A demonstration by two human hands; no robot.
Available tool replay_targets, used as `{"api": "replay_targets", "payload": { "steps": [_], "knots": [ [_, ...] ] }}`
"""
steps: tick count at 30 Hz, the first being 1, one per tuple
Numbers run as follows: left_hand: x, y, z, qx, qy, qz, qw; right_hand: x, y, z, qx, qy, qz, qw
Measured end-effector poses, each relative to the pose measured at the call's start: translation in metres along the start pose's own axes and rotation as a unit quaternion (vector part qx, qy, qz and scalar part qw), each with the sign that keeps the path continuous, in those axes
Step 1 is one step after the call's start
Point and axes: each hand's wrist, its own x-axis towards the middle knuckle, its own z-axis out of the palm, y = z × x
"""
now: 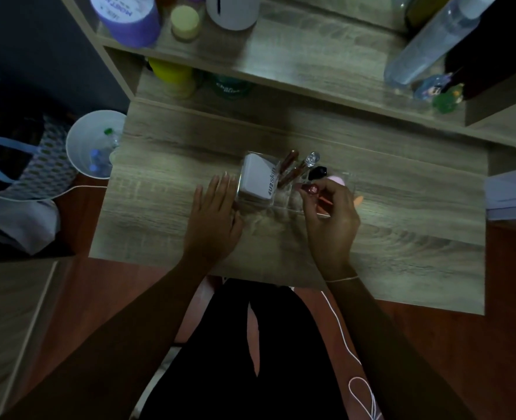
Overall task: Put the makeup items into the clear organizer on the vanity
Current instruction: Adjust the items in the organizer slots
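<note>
The right hand (329, 219) pinches a small pink tube (312, 190) between thumb and fingers. The tube sits at the fingertips, at the far left side of the hand, just over the near right part of the organizer (281, 204). Its round pink end faces up at the camera. The rest of it runs down and to the right under the fingers, so its long side leans from far left to near right. Most of it is hidden by the hand.

The left hand (213, 219) lies flat and open on the vanity (402, 253), holding nothing. Its fingertips touch the left wall of the organizer.

The organizer is a clear box in the middle of the vanity, between the two hands. In its left part stands a white box (258, 180) with dark letters on its side. Right of that, two brown sticks (290, 169) lean to the far right. Beside them stands a clear tube (311, 159) with a shiny round top. A black thing (317, 172) sits just right of the sticks. A pink sponge (337, 179) peeks out past the right hand's fingers, and a bit of something orange (358, 200) shows at the hand's right edge. I cannot tell which parts of the organizer those sit in.
</note>
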Motion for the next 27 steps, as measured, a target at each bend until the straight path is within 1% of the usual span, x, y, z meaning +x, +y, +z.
{"api": "replay_targets", "payload": {
  "steps": [4, 9, 14, 17, 21, 27],
  "knots": [
    [0.012, 0.003, -0.003, -0.004, 0.010, -0.001, 1.000, 0.013, -0.002, 0.005, -0.014, -0.039, 0.020, 0.999],
    [-0.007, 0.001, 0.002, 0.003, 0.002, -0.008, 1.000, 0.001, 0.001, 0.010, -0.047, -0.087, 0.045, 0.994],
    [-0.003, 0.000, 0.002, 0.007, -0.001, -0.013, 1.000, 0.009, 0.001, 0.014, -0.030, -0.057, 0.050, 0.997],
    [-0.002, 0.000, 0.002, 0.006, -0.004, -0.013, 1.000, 0.011, 0.001, 0.015, -0.023, -0.062, 0.068, 0.996],
    [-0.001, -0.002, 0.003, 0.007, -0.006, -0.015, 1.000, 0.009, 0.001, 0.014, -0.042, -0.050, 0.056, 0.996],
    [-0.002, -0.003, 0.005, 0.006, -0.003, -0.015, 1.000, 0.005, 0.004, 0.007, -0.048, -0.066, 0.045, 0.996]
  ]
}}
